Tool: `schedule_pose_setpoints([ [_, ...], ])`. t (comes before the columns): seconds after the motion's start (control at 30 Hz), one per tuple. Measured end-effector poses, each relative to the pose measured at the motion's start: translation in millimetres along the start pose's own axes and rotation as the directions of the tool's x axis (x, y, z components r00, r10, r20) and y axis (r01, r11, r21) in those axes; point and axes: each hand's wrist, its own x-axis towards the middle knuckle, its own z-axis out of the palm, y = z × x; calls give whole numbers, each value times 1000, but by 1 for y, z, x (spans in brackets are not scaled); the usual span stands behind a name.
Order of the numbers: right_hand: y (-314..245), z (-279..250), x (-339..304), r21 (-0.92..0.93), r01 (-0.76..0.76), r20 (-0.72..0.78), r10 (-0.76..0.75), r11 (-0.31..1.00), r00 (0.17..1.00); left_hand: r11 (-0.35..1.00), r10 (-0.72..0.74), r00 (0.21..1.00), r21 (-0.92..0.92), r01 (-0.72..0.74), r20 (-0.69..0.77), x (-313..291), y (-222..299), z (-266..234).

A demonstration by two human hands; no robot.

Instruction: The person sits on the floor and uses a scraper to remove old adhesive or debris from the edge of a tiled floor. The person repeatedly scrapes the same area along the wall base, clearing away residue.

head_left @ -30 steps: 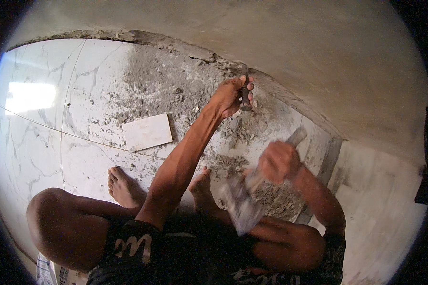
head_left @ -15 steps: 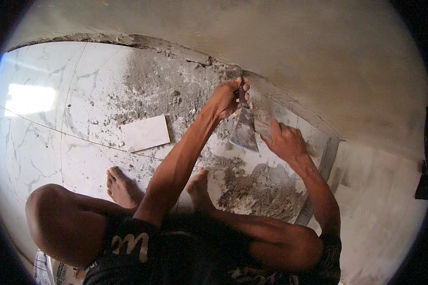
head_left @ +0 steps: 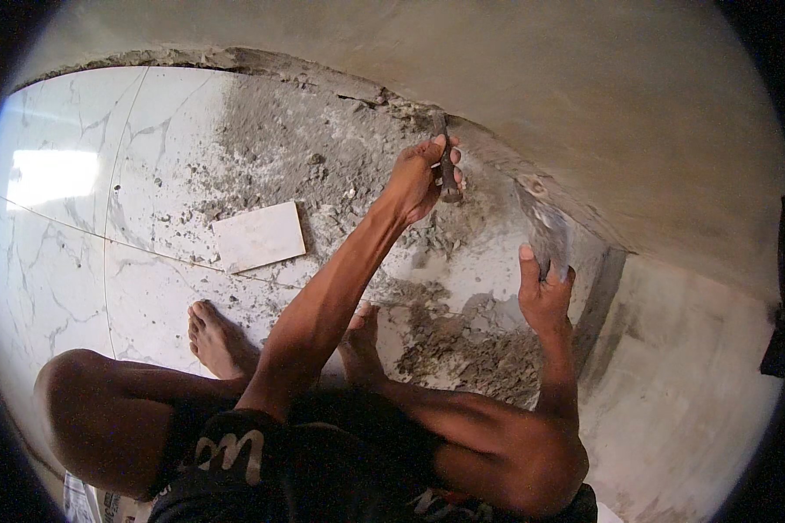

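Note:
My left hand (head_left: 417, 181) is wrapped round a dark metal chisel (head_left: 447, 181), its fingers closed about the shaft. The chisel's far end meets the broken foot of the wall, and its blunt end points back toward me. To the right, my right hand (head_left: 546, 298) grips a hatchet (head_left: 545, 228) with a flared grey head, smeared by motion. The hatchet is raised apart from the chisel, close to the wall. Most of its handle is hidden by the head and my fingers.
A plain wall (head_left: 584, 87) rises along the far side, with a rough broken strip at its base. Grey rubble (head_left: 305, 144) covers the marbled tile floor (head_left: 52, 253). A loose white tile piece (head_left: 260, 237) lies left of my forearm. More debris (head_left: 471, 349) lies nearer my feet.
The hatchet has swung away from the chisel's blunt end, up and to the right, with my right hand. My left hand keeps the chisel in nearly the same place.

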Motion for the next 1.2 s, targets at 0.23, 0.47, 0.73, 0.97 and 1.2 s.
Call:
schedule_pose_setpoints([
  [0.23,-11,30,8,60,145,38,-148,988,988,1000,-9,1000,-5,9,-16,0,9,-9],
  [0.47,2,30,12,-185,303,83,-293,935,953,996,-32,999,-87,34,22,-2,14,0],
  [0.73,-13,34,24,-206,422,166,-394,883,904,986,-42,999,-159,42,2,12,17,-2],
  [0.97,26,35,17,-122,458,235,-423,881,875,984,-52,998,-170,60,46,14,11,4],
  [1.2,31,41,-3,-216,358,136,-335,908,932,983,-54,998,-178,52,-9,18,12,3],
])
